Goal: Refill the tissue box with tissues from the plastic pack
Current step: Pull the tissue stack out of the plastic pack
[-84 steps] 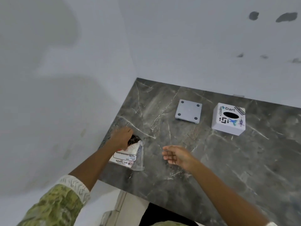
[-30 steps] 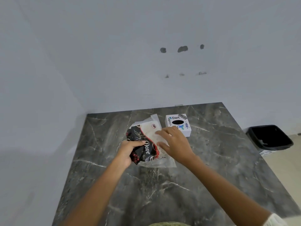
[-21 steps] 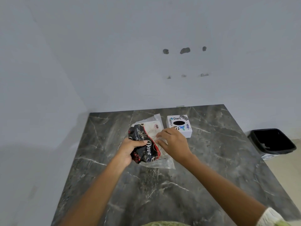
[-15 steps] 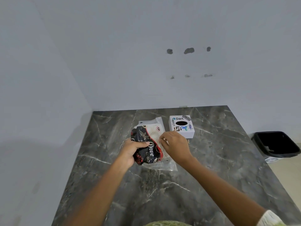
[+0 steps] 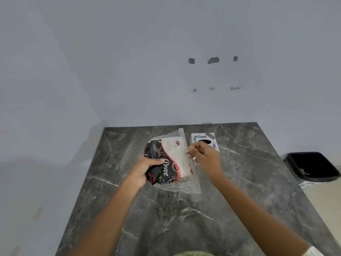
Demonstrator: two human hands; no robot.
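Observation:
The plastic tissue pack (image 5: 170, 159), black, red and white with clear film ends, lies on the dark marble table (image 5: 184, 215). My left hand (image 5: 143, 171) grips its left, black side with the thumb on top. My right hand (image 5: 205, 157) pinches the clear film at the pack's right edge with thumb and fingertips. Just behind my right hand stands the white cube tissue box (image 5: 203, 139) with stickers and a dark oval slot on top; its front is partly hidden by that hand.
A black bin (image 5: 311, 167) stands on the floor to the right of the table. White walls close off the table's far and left sides. The table's near edge lies just below my forearms.
The pack came from the table's left edge to in front of the box. In the last second my right hand slid from the pack's top to its right edge and pinched the film.

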